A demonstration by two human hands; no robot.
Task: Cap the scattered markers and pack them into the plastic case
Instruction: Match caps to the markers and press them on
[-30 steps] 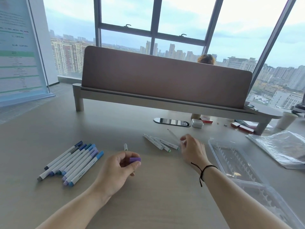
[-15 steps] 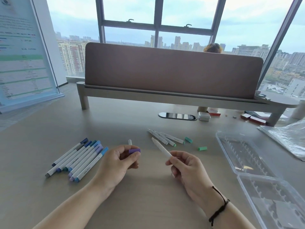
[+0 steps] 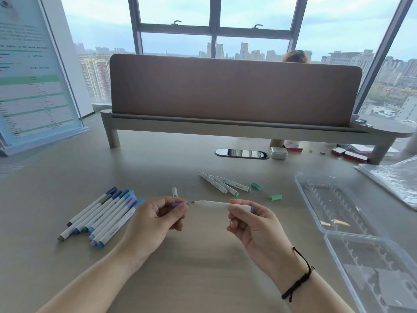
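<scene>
Pale wood tabletop [image 3: 67,279]. Brown fabric divider panel [image 3: 234,89] on a grey raised shelf [image 3: 225,128]. Floor-to-ceiling windows [image 3: 176,10], overcast daylight, city towers beyond. Printed banner [image 3: 33,82] at left, text illegible.

1. Right hand [image 3: 255,224], which was reaching to the far markers a second ago, now holds a white marker [image 3: 216,204] level above the table.
2. Marker tip now points at the purple cap [image 3: 179,204] pinched in the left hand [image 3: 155,222], just apart from it.
</scene>
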